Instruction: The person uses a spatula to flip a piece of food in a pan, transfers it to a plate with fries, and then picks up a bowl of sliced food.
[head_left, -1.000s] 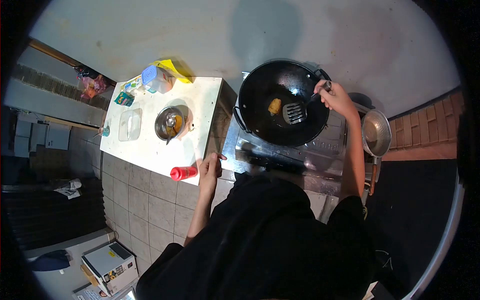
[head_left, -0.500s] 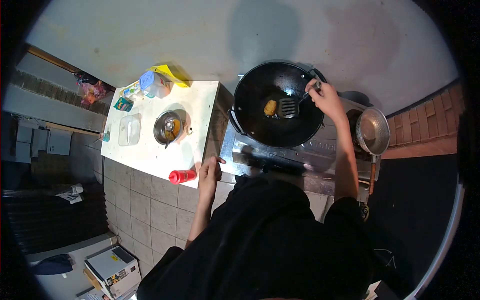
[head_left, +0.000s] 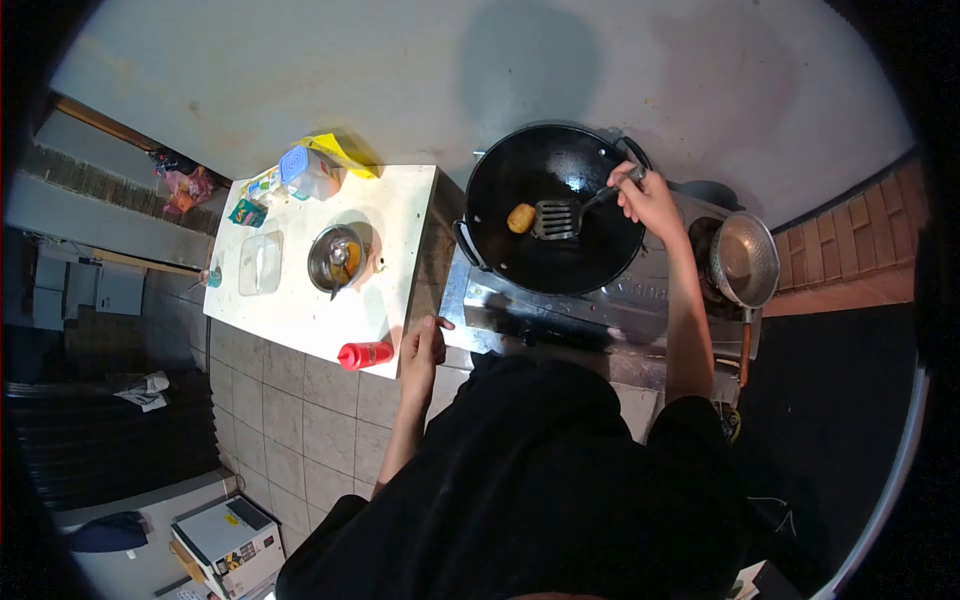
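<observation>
A large black wok (head_left: 580,270) stands on the stove. Inside it a golden-brown piece of food (head_left: 520,218) lies at the left, with the slotted head of a spatula (head_left: 557,220) against its right side. My right hand (head_left: 648,200) is closed round the spatula's handle near the wok's right rim. Between the white table and the stove, my left hand (head_left: 424,343) hangs near the table's corner; its fingers are partly curled, and whether it holds anything is too small to tell. Left of that hand lies a red bottle (head_left: 365,355).
On the white table (head_left: 290,318) are a metal bowl (head_left: 322,262) with a spoon, a clear plastic container (head_left: 260,263), a blue-lidded tub (head_left: 310,173) and a yellow packet (head_left: 345,157). A saucepan (head_left: 744,262) sits at the stove's right.
The spatula head and the piece of food have moved left inside the wok, and the food is turned differently. My left hand has barely moved.
</observation>
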